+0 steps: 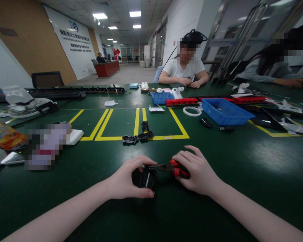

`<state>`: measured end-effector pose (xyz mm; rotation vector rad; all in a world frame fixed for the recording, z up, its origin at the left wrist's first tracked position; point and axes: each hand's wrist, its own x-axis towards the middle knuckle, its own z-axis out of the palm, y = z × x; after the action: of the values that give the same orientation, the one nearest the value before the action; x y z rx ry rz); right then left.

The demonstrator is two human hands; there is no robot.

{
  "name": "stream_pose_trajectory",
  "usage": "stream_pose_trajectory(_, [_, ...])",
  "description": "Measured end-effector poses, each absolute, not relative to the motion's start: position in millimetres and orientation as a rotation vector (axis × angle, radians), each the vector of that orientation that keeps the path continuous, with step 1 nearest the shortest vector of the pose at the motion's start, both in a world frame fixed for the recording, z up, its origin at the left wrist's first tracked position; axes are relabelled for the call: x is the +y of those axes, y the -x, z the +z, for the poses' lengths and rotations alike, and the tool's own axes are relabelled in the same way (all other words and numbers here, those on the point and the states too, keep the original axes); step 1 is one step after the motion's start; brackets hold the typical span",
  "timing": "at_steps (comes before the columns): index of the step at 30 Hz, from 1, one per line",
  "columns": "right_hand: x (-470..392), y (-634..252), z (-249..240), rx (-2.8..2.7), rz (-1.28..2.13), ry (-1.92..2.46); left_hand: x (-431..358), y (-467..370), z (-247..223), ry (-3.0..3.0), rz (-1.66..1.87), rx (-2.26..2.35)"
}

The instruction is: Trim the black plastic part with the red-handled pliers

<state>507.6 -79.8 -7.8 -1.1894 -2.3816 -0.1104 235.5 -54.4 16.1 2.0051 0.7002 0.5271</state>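
Left hand [131, 179] curls around black part [148, 179], right hand [192, 169] gripping pliers [175, 167]

Blk cyl. part [148, 179], red/blk pliers [175, 168] w/ tips at its top

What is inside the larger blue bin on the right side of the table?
Some small dark pieces, too small to identify, show inside the larger blue bin. Its near wall covers part of the floor, so anything lying low behind it cannot be seen.
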Motion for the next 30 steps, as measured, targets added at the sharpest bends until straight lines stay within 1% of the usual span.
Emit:
stream_pose_trajectory(20, [-81.9,-504.7,-5.8,-2.380,-0.144,1.225,-58.1,-235.0,15.7,-2.062,0.575,0.738])
stream_pose_trajectory(30, [-81.9,-505.8,-6.6,-2.385,-0.187,1.201,-58.1,-234.3,-2.0,-2.239,0.670,0.640])
